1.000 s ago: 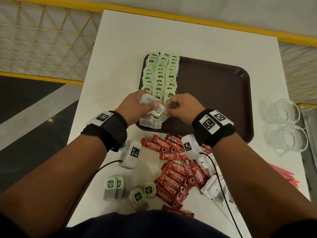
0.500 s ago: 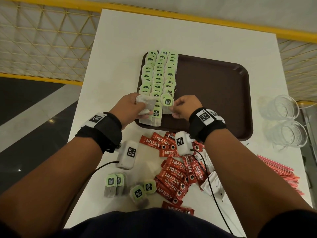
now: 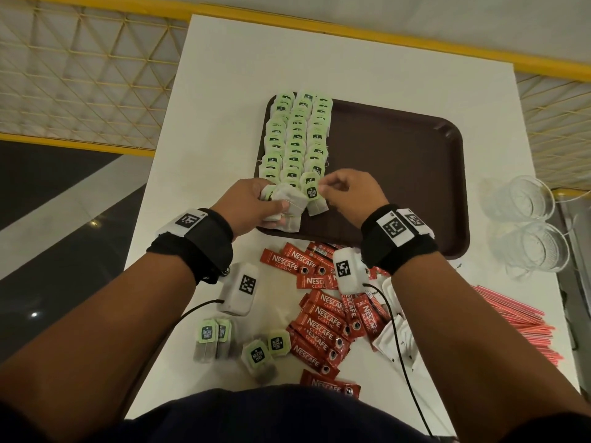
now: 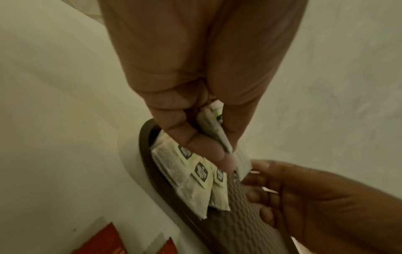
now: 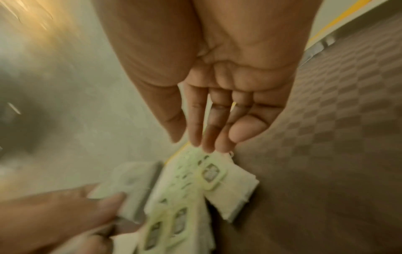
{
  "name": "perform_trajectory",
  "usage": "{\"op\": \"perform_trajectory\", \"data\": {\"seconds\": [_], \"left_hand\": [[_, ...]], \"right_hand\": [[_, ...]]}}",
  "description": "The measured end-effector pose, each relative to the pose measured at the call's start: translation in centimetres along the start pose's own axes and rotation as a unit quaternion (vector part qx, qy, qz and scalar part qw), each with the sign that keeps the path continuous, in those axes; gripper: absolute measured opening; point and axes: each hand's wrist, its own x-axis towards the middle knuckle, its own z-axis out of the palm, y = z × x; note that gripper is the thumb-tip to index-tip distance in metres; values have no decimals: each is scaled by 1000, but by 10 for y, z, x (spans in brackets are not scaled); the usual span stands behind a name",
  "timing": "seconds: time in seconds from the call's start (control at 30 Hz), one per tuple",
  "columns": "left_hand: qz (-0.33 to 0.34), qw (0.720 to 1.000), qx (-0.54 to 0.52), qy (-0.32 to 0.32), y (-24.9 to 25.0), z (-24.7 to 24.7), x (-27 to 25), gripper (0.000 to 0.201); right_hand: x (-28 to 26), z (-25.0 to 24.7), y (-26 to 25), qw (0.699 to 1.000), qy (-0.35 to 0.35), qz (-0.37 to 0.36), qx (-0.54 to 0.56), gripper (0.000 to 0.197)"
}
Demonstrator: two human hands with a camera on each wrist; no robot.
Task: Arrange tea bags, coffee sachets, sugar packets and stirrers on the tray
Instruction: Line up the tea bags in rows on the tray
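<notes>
A brown tray (image 3: pixel 399 174) carries three columns of green-tagged tea bags (image 3: pixel 297 139) along its left side. My left hand (image 3: pixel 256 203) grips a small bundle of tea bags (image 3: pixel 287 203) over the tray's near left corner; the left wrist view shows the bundle (image 4: pixel 215 130) between thumb and fingers. My right hand (image 3: pixel 345 190) hovers just right of it, fingers nearly straight. Its fingertips (image 5: pixel 208 147) touch the far edge of a tea bag (image 5: pixel 228 189) lying at the near end of the right column (image 3: pixel 315 199).
Loose tea bags (image 3: pixel 211 340) and red coffee sachets (image 3: pixel 323 327) lie on the white table near me. White sugar packets (image 3: pixel 393 340) sit right of them, pink stirrers (image 3: pixel 518 324) beyond. Two glasses (image 3: pixel 527 225) stand right of the tray. The tray's right half is bare.
Both hands moved a little farther over the tray. The right hand laid the tea bag it pinched at the near end of the right column and let it go.
</notes>
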Motion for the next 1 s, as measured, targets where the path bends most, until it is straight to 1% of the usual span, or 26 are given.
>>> {"op": "perform_trajectory", "data": {"seconds": [0.07, 0.1, 0.13, 0.2, 0.27, 0.33, 0.43, 0.47, 0.5, 0.57, 0.63, 0.73, 0.8, 0.83, 0.87, 0.9, 0.93, 1.0], "left_hand": [[-1, 1000, 24, -13, 1, 1, 1, 25], [-1, 999, 39, -18, 2, 3, 2, 26], [0, 998, 55, -22, 3, 3, 2, 26], [6, 997, 71, -27, 6, 6, 0, 26], [11, 999, 41, -22, 9, 9, -1, 25], [1, 1000, 0, 0, 12, 12, -3, 22], [-2, 1000, -18, 24, 13, 15, -3, 14], [-5, 999, -29, 28, 15, 16, -3, 17], [-10, 998, -46, 29, 17, 17, -3, 24], [-22, 997, -73, 27, 22, 18, -4, 41], [-8, 998, -54, 32, 25, 19, -5, 46], [16, 998, 9, 56, 19, 15, -1, 35], [21, 998, 10, 49, 15, 13, 0, 20], [24, 999, 7, 37, 14, 12, -1, 14], [26, 999, 7, 22, 13, 12, -1, 12], [29, 999, 11, 7, 12, 13, -1, 13], [31, 999, 12, -6, 12, 14, -2, 16], [28, 999, 8, -18, 12, 18, -4, 20]], "right_hand": [[-9, -1, -11, 997, -61, -40, 15, 20], [-11, 1, -14, 995, -81, -51, 0, 21], [-11, 2, -14, 995, -87, -54, -16, 21], [-11, 4, -12, 996, -77, -44, -23, 18], [-13, 5, -9, 998, -56, -25, 13, 15], [-15, 6, -5, 999, -15, -15, 49, 10], [-15, 11, -7, 996, 45, -10, 75, 8], [-15, 14, -10, 996, 56, -10, 75, 8], [-16, 18, -13, 996, 63, -13, 70, 8], [-19, 27, -20, 997, 59, -29, 43, 9], [-21, 34, -25, 997, 42, -54, 24, 7], [-24, 36, -23, 996, 29, -69, 47, 6], [-24, 35, -16, 994, 53, -53, 76, 5], [-24, 33, -13, 993, 65, -44, 91, 7], [-23, 31, -11, 992, 63, -37, 103, 15], [-22, 29, -8, 992, 47, -30, 112, 21], [-22, 27, -7, 992, 25, -26, 119, 23], [-23, 22, -5, 992, -9, -21, 125, 18]]}}
